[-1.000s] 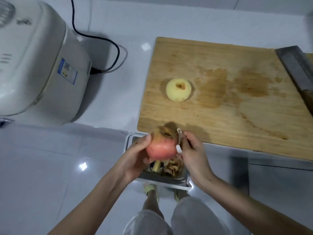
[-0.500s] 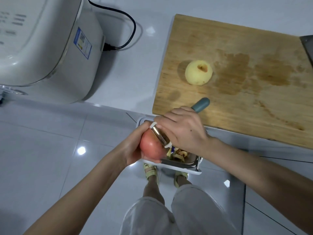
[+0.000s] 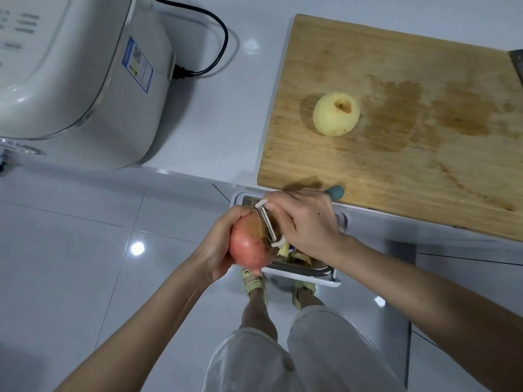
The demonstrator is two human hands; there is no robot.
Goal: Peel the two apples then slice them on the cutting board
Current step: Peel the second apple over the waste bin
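A peeled, pale yellow apple (image 3: pixel 336 114) rests on the wooden cutting board (image 3: pixel 424 171), left of its middle. My left hand (image 3: pixel 219 247) grips a red, unpeeled apple (image 3: pixel 249 244) below the counter edge. My right hand (image 3: pixel 305 222) holds a peeler (image 3: pixel 267 226) with a teal handle; its metal blade lies against the top right of the red apple, where a small strip of pale flesh shows. Both hands hover over a bin holding peel scraps.
A white bin (image 3: pixel 311 274) with a metal rim sits under my hands. A large white appliance (image 3: pixel 73 66) with a black cord (image 3: pixel 209 46) stands on the counter at left. A cleaver blade (image 3: pixel 517 66) pokes in at the board's right edge. White tiled floor lies below.
My right hand turned over and laid the peeler blade onto the red apple, then slid it along the skin. The view shifted; the apple stays in my left hand.
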